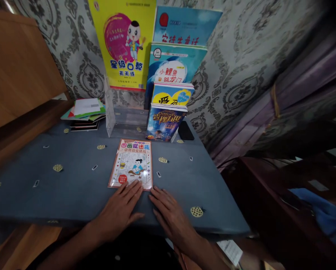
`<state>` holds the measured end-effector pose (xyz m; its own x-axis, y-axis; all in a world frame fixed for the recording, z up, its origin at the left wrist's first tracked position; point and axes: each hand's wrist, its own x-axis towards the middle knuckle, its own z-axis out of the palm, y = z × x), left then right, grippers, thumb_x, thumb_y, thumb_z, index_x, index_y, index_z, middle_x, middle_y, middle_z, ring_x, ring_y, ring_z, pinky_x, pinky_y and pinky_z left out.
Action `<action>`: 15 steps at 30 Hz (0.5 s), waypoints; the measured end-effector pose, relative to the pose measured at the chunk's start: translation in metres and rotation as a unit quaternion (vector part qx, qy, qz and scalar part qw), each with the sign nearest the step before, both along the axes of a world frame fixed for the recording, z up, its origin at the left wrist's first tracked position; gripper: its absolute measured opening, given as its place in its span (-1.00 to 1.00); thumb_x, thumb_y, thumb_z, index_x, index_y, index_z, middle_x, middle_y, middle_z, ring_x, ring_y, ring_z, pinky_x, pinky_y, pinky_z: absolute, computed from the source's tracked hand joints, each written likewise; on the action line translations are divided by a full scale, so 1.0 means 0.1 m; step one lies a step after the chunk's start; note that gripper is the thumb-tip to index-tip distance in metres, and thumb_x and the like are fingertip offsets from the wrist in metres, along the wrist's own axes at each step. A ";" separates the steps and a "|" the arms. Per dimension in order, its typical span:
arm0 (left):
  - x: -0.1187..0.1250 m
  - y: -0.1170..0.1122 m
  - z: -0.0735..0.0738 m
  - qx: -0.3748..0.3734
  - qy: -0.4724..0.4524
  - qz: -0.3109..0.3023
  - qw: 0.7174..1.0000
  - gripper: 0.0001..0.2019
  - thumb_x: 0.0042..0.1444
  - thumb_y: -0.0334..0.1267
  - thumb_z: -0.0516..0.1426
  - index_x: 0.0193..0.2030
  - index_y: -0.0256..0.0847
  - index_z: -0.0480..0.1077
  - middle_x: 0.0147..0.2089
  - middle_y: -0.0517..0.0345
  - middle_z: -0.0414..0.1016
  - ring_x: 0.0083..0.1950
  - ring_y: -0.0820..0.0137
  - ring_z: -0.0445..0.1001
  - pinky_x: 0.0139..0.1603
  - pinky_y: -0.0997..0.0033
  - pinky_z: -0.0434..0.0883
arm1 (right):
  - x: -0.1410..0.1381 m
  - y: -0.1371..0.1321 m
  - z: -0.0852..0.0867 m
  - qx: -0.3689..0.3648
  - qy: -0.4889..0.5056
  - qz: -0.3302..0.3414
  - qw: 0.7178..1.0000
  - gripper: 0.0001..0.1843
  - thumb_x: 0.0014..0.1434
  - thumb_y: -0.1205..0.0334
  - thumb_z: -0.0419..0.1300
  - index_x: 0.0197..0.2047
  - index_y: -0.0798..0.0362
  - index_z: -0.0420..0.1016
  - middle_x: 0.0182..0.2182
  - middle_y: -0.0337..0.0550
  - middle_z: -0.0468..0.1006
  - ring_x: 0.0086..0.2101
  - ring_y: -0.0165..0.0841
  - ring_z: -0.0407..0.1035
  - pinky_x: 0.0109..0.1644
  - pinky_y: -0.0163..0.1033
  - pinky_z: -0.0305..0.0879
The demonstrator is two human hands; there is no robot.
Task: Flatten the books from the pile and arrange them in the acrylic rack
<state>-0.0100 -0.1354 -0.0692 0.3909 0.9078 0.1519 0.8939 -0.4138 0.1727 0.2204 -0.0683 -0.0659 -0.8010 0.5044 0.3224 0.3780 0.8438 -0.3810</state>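
Observation:
A thin picture book (132, 161) with a seated figure drawn on its cover lies flat on the table, near its front edge. My left hand (124, 204) rests with outstretched fingers, the tips over the book's lower edge. Beside it, my right hand (170, 212) lies flat on the cloth, fingertips at the book's lower right corner. Neither hand grips anything. Behind the book stands a clear stepped book rack (127, 123). On its right side are a dark blue book (165, 123), a yellow and blue book (170, 95) and teal books (176, 62). A tall yellow workbook (124, 45) stands at the left rear.
A pile of books and booklets (86, 108) lies at the table's back left. A black phone (186, 130) is right of the rack. The grey tablecloth (78, 191) has pineapple prints. Patterned wallpaper (221, 75) rises behind, with a purple curtain (258, 112) on the right.

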 end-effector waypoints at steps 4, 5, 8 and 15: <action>-0.27 -0.17 -0.04 0.023 0.005 0.057 0.998 -0.29 0.37 0.10 -0.13 0.50 -0.09 -0.38 0.48 -0.02 -0.01 0.46 0.19 0.06 0.40 0.05 0.12 | 0.00 0.02 -0.03 0.000 0.008 0.004 1.000 -0.50 0.31 0.38 0.04 0.29 0.00 0.31 0.23 0.00 0.39 0.25 -0.19 0.23 0.28 0.10 0.28; -0.34 -0.21 -0.05 0.029 0.006 0.071 0.997 -0.29 0.37 0.09 -0.14 0.50 -0.07 -0.43 0.48 -0.01 -0.03 0.45 0.19 0.08 0.39 0.05 0.14 | 0.00 0.03 -0.03 0.000 0.008 0.006 1.000 -0.49 0.30 0.38 0.04 0.30 -0.02 0.30 0.23 -0.01 0.39 0.25 -0.18 0.24 0.27 0.10 0.30; -0.47 -0.28 -0.10 0.045 0.009 0.098 0.994 -0.29 0.38 0.09 -0.15 0.48 -0.02 -0.49 0.46 0.02 0.03 0.41 0.19 0.17 0.35 0.03 0.22 | -0.01 0.05 -0.01 0.011 0.006 0.007 1.000 -0.45 0.28 0.40 0.05 0.32 -0.04 0.28 0.21 -0.03 0.42 0.23 -0.16 0.27 0.25 0.11 0.33; -0.55 -0.21 -0.28 0.092 0.009 0.100 0.991 -0.26 0.35 0.07 -0.07 0.48 0.00 -0.44 0.41 0.01 0.14 0.33 0.13 0.31 0.30 -0.03 0.30 | -0.14 0.15 0.07 0.037 0.000 0.023 0.999 -0.40 0.27 0.40 0.08 0.36 -0.04 0.20 0.17 -0.05 0.47 0.20 -0.20 0.32 0.29 0.06 0.30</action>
